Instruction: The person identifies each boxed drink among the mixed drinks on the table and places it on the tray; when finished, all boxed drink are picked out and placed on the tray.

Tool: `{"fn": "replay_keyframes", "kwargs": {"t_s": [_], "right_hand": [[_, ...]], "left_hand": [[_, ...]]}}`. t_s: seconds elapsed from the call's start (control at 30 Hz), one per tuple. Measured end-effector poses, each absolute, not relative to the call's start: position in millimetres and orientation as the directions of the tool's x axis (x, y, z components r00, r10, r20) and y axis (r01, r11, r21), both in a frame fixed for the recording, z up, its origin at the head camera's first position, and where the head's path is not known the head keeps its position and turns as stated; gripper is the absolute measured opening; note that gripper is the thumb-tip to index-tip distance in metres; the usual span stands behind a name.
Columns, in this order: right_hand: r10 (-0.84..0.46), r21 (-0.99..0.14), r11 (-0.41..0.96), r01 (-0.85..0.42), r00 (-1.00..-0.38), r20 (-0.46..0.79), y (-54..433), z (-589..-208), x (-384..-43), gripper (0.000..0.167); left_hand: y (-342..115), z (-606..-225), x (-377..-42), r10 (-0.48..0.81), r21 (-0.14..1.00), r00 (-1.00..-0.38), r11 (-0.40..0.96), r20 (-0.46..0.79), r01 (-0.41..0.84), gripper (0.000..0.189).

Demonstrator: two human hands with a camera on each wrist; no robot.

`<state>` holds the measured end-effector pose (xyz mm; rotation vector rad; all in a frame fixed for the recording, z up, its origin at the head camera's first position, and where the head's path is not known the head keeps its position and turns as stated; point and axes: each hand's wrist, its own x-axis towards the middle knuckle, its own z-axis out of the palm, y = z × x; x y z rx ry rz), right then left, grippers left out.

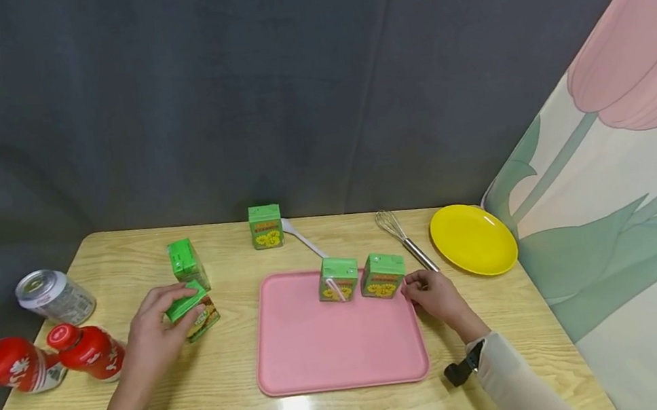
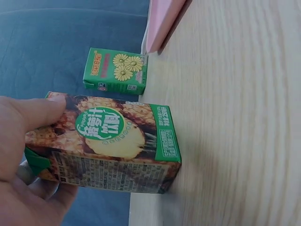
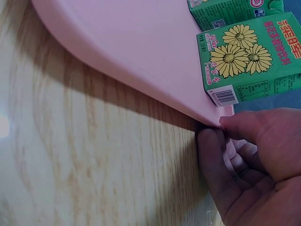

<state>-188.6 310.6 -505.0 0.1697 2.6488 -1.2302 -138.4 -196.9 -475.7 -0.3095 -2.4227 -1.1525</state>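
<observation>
My left hand [image 1: 156,329] grips a pineapple juice carton [image 2: 108,134] by its top end, thumb on one side and fingers on the other. The carton's base meets the wooden table, and another green carton [image 1: 188,262] stands just behind it. My right hand [image 3: 258,160] pinches the rim of the pink tray [image 3: 136,87] near its back right corner, thumb above and index finger below. On the tray stand two green chrysanthemum drink cartons, a left one [image 1: 338,279] with a straw on its front and a right one [image 1: 383,275] close to my right fingers.
Another chrysanthemum carton [image 1: 266,226] stands at the back beside a white long-handled utensil [image 1: 306,238]. A whisk [image 1: 407,240] and a yellow plate [image 1: 473,240] lie back right. At the left are a silver can [image 1: 55,296] and two red bottles [image 1: 16,366].
</observation>
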Motion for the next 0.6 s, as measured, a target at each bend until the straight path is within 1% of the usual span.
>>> {"fn": "replay_keyframes", "kwargs": {"t_s": [0.23, 0.4, 0.6], "right_hand": [[0.021, -0.735, 0.648, 0.199, -0.97, -0.244, 310.6, -503.9, -189.9, 0.023], [0.019, -0.729, 0.656, 0.195, -0.97, -0.242, 310.9, -502.3, -190.7, 0.024], [0.019, -0.733, 0.649, 0.203, -0.968, -0.251, 310.6, -504.4, -189.9, 0.024]], "left_hand": [[-194.6, -480.2, -138.9, -0.005, 0.679, -0.875, 0.633, 0.484, 0.372, 0.038], [-195.7, -481.2, -139.4, -0.016, 0.667, -0.865, 0.644, 0.501, 0.374, 0.037], [-193.7, -479.4, -142.6, 0.044, 0.662, -0.871, 0.631, 0.488, 0.403, 0.033]]}}
